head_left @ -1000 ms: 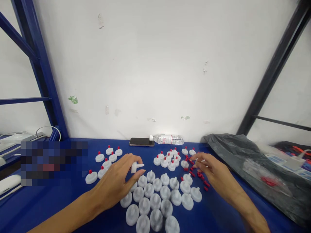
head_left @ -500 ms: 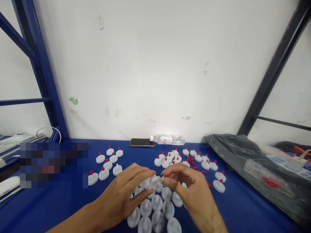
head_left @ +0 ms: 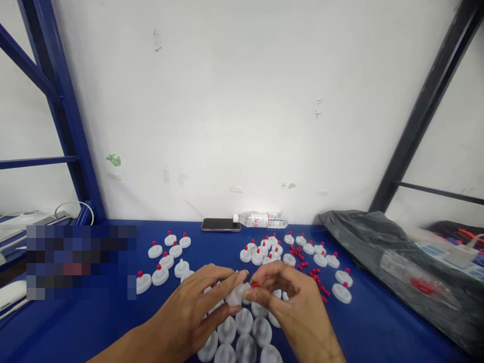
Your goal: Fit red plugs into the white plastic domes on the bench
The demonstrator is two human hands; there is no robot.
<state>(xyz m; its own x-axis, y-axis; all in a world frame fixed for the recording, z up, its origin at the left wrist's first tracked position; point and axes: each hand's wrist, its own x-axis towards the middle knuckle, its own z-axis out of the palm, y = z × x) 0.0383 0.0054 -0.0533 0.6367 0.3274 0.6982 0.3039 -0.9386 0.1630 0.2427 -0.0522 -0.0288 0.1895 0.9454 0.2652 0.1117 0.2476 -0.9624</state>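
My left hand [head_left: 200,307] grips a white plastic nozzle cap [head_left: 235,296] on its side, thumb below and fingers above, with its spout end toward the right. Between the thumb and forefinger of my right hand [head_left: 291,302] is a small red tip [head_left: 254,285], held against or very close to that spout; the fingers partly hide the contact. Below both hands lie several white caps without red tips [head_left: 227,330]. Loose red tips [head_left: 314,275] are scattered to the right of my right hand.
White caps with red tips stand in groups at left [head_left: 160,275], centre [head_left: 257,256] and right [head_left: 342,292]. A phone [head_left: 221,225] and a clear bottle [head_left: 260,220] lie by the wall. At right, a dark plastic sheet [head_left: 363,247] carries a bag of red pieces [head_left: 421,285].
Both hands have come slightly lower in view, still holding the cap and the red tip close together. The cap is turned a little, and more loose red tips show beside my right hand.
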